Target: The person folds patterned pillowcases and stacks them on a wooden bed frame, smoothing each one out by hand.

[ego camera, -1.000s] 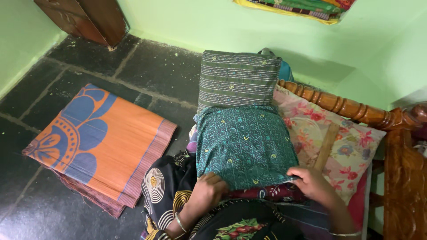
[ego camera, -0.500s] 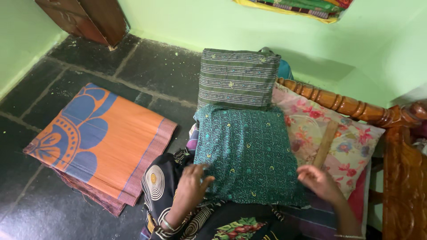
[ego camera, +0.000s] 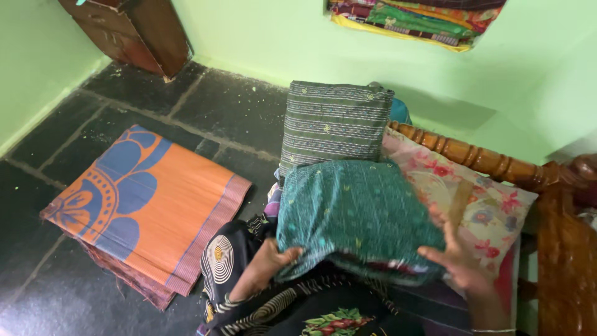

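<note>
A folded teal cloth with small yellow dots is raised a little above my lap, blurred by motion. My left hand grips its near left edge from below. My right hand holds its right side, fingers spread against the fabric. Beyond it lies a folded grey-green striped cloth. Dark patterned fabric with circles covers my lap beneath.
A floral pillow lies on a carved wooden bed frame at the right. A folded orange and blue mat sits on the dark stone floor at the left. A wooden cabinet stands in the far corner. Colourful cloths hang on the green wall.
Both hands have gone from smoothing the teal cloth flat to gripping its sides and lifting it. The view has tilted slightly upward.
</note>
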